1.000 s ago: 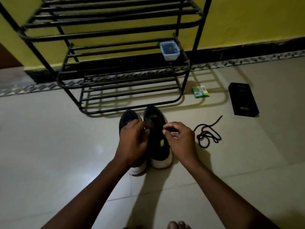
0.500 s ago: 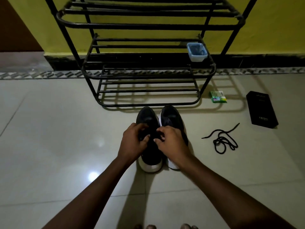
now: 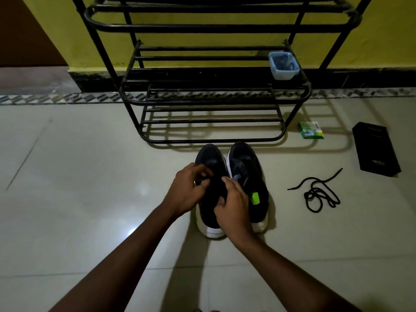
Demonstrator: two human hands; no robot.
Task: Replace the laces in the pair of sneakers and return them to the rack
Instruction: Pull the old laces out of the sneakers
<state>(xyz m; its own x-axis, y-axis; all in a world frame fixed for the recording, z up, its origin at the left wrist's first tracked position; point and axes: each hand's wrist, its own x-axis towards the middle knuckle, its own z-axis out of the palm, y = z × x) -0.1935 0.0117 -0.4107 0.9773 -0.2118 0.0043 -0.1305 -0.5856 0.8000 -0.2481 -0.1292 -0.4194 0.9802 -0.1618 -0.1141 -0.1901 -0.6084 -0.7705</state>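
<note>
L hand (image 3: 188,191), R hand (image 3: 234,210), grip narrow, fingers curled on tongue area of L sneaker (image 3: 210,157), black upper, white sole, R sneaker (image 3: 248,163) touching alongside, loose black lace (image 3: 319,194) coiled on glossy tile floor (image 3: 90,210) to R, black tubular rack (image 3: 213,140) just beyond toes

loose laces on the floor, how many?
1. A black lace lies tangled on the floor, right of the sneakers, short of the black box. Any lace under the left hand and right hand, both on the left sneaker, is hidden.
</note>
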